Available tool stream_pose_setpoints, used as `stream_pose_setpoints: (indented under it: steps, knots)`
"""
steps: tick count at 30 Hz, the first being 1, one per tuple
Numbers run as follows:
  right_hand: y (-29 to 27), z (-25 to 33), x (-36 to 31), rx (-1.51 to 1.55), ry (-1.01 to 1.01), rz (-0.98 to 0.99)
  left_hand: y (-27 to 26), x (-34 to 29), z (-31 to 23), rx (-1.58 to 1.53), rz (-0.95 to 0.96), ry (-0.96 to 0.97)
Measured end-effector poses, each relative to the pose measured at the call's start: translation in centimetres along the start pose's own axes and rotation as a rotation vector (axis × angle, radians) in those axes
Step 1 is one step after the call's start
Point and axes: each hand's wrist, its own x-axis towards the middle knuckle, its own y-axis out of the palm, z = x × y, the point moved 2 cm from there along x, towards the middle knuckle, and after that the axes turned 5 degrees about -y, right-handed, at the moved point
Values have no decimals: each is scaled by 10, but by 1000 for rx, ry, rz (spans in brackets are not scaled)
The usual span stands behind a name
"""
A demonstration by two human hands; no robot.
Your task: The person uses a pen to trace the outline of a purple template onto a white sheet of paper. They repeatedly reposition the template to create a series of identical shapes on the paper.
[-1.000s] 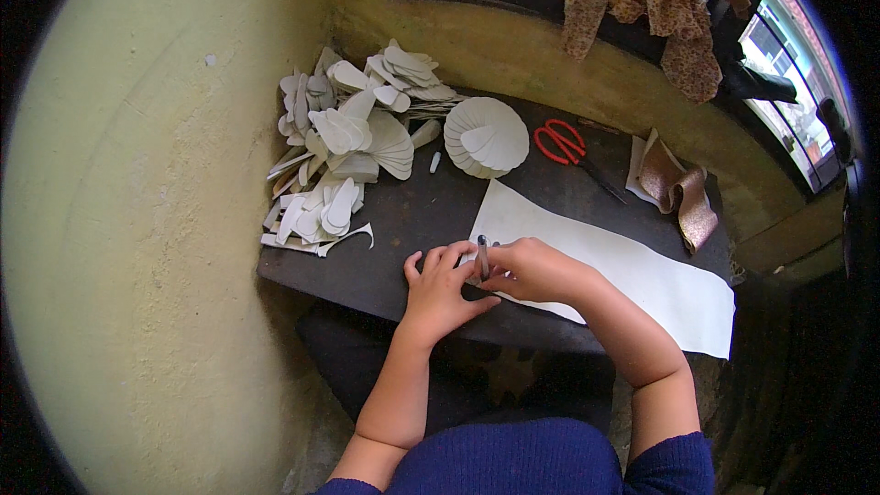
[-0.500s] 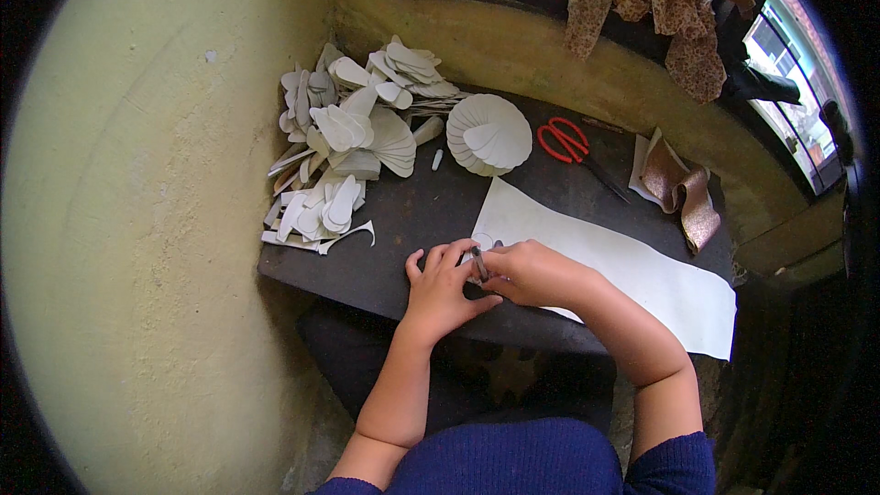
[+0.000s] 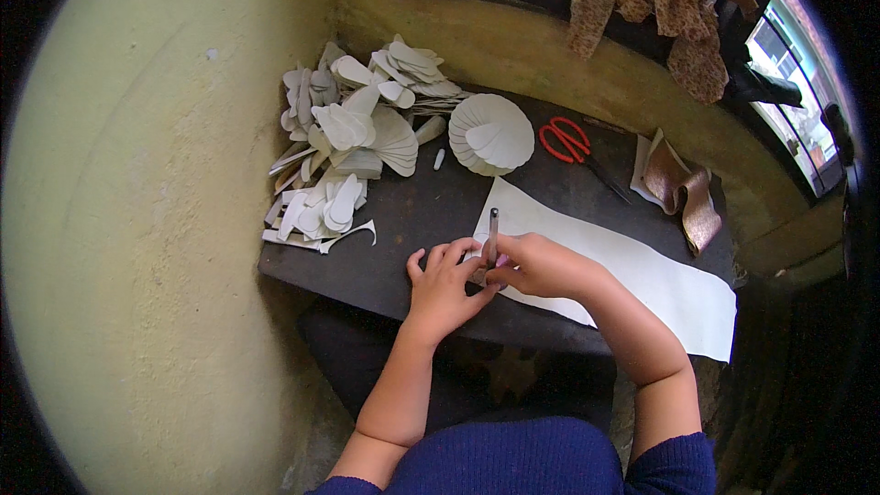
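Observation:
A long white sheet (image 3: 632, 270) lies slantwise over the dark tabletop, its lower right end reaching past the table edge. My right hand (image 3: 545, 266) is closed around an upright pen (image 3: 493, 231) near the sheet's left edge. Beside it, my left hand (image 3: 443, 291) has its fingers spread and bent, fingertips down at that same left edge. Between the two hands some small piece shows in part; my fingers cover most of it, so its kind cannot be made out. The pen's tip is hidden too.
Piles of white sole-shaped cutouts (image 3: 344, 128) fill the table's back left. Near them are a fanned round stack (image 3: 492, 136) and a short white stick (image 3: 439, 159). Red-handled scissors (image 3: 566, 139) and a brownish strip (image 3: 683, 192) lie toward the back right. A yellowish wall (image 3: 165, 220) borders the left.
The pen in my right hand has swung from leaning toward me to standing upright, and my right hand has shifted slightly to the right. My left hand stays nearly in place.

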Motion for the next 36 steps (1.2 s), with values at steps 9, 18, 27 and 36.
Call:
stream_pose_setpoints:
  steps: [9,18,27,36]
  knots:
    - [1,-5,4,-62,-37,10,9,-10,-15,2,-65,-103]
    - [2,2,7,-184,-58,37,16,-12,-13,-9,-75,-145]
    - [9,-3,9,-239,-59,53,19,-13,-10,0,-75,-137]
    - [7,-1,7,-172,-27,-17,18,-13,-11,-22,-105,-135]
